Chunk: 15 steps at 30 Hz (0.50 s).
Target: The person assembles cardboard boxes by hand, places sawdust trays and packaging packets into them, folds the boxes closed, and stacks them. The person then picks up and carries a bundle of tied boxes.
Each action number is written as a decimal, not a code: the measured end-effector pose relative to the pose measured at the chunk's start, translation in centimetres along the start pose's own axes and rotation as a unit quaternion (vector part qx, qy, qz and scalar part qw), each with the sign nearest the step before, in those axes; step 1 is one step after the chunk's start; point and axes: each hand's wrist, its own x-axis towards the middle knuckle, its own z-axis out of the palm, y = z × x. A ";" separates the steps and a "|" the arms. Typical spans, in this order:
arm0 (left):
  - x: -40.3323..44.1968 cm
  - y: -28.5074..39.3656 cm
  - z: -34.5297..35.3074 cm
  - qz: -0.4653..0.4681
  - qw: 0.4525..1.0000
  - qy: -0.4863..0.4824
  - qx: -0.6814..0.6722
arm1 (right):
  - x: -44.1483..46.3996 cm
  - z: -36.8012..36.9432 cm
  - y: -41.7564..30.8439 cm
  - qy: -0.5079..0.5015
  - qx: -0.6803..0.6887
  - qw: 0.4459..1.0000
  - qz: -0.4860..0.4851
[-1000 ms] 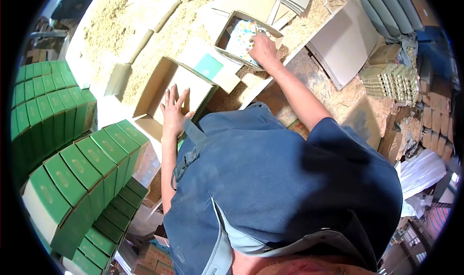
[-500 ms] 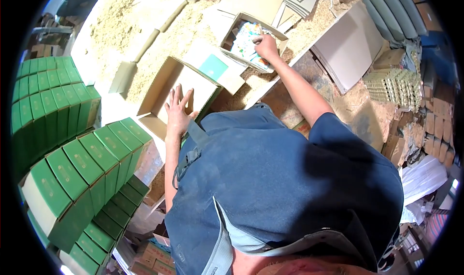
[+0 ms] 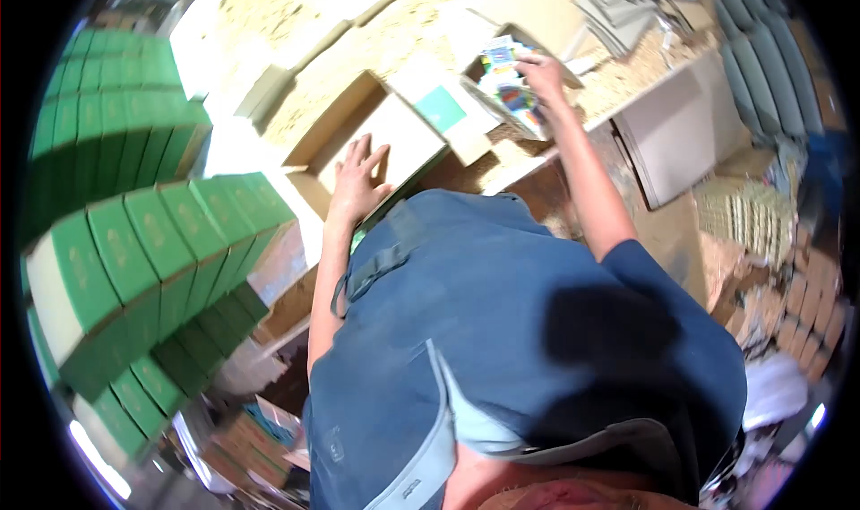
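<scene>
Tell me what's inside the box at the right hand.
Colourful printed items, perhaps packets, lie inside the box; blur hides details. The right hand covers some of them, and whatever lies beneath the top layer is hidden.

Plain matt cardboard is shown in the open brown rectangular box [image 3: 339, 117], while slick-looking printed wrapping, blurred, is seen on the small multicoloured packets [image 3: 512, 90]. Smooth card is presented by the upright green boxes [image 3: 161, 232], rough crumbs by the yellow sawdust-like layer [image 3: 287, 21], matt cloth by the dark blue short-sleeved garment [image 3: 484, 295].
</scene>
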 end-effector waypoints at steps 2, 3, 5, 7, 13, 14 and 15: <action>-1.2 -0.9 -0.2 0.007 0.999 0.011 -0.038 | -2.1 2.0 -3.8 -0.068 0.010 0.997 -0.038; -2.1 -0.1 -1.3 -0.008 0.998 0.019 -0.057 | -3.4 2.9 -5.8 -0.105 0.014 0.992 -0.062; -3.7 0.1 -2.2 -0.023 0.993 0.097 -0.063 | -6.2 5.7 -9.1 -0.149 0.005 0.979 -0.135; -5.4 0.6 -2.9 -0.047 0.974 0.215 -0.058 | -8.6 8.8 -11.1 -0.231 -0.060 0.956 -0.172; -8.3 -2.5 -1.2 -0.180 0.886 0.414 -0.106 | -13.1 17.3 -9.5 -0.354 -0.343 0.845 -0.209; -8.3 -3.8 0.2 -0.210 0.855 0.391 -0.268 | -13.2 17.7 -8.4 -0.323 -0.404 0.814 -0.264; -8.4 -4.0 0.7 -0.231 0.799 0.359 -0.422 | -13.5 17.8 -8.3 -0.289 -0.461 0.776 -0.319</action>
